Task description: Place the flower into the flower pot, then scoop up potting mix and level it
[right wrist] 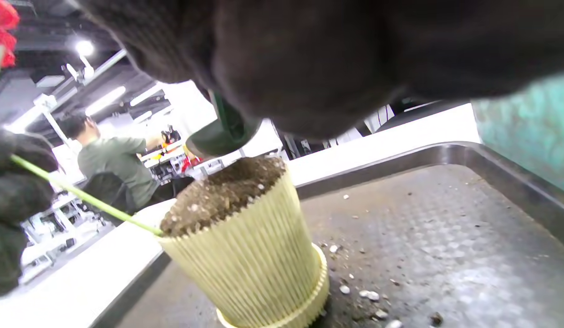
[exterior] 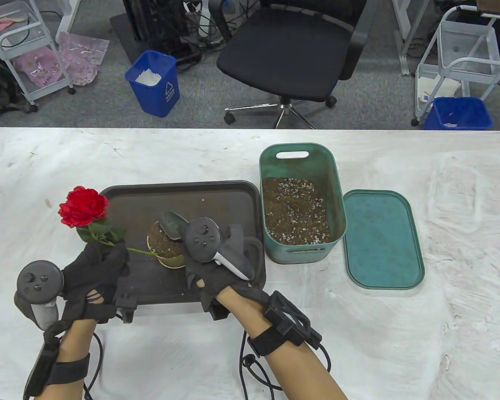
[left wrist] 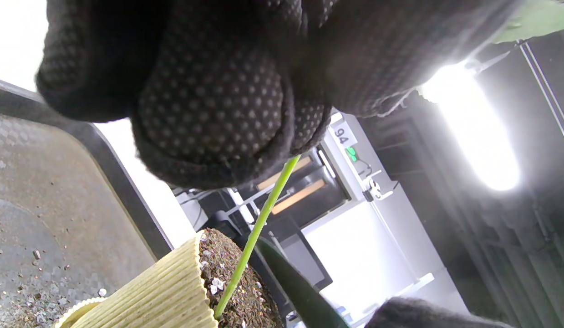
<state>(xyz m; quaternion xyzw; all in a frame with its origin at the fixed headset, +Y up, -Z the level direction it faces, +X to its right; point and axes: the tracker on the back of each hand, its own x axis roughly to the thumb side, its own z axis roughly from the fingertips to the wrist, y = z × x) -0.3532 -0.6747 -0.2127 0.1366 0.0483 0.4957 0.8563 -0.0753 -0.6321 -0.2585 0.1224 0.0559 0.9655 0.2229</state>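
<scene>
The red flower leans left, and its green stem runs down into the soil of the ribbed yellow flower pot. My left hand pinches the stem just left of the pot. My right hand grips a dark green scoop whose bowl hovers over the pot's far rim. In the right wrist view the scoop sits just above the potting mix, which fills the pot to the brim. The scoop's handle is hidden under the glove.
The pot stands on a dark tray with scattered crumbs of mix. A green bin of potting mix stands right of the tray, with its lid flat beside it. A person sits far behind in the right wrist view.
</scene>
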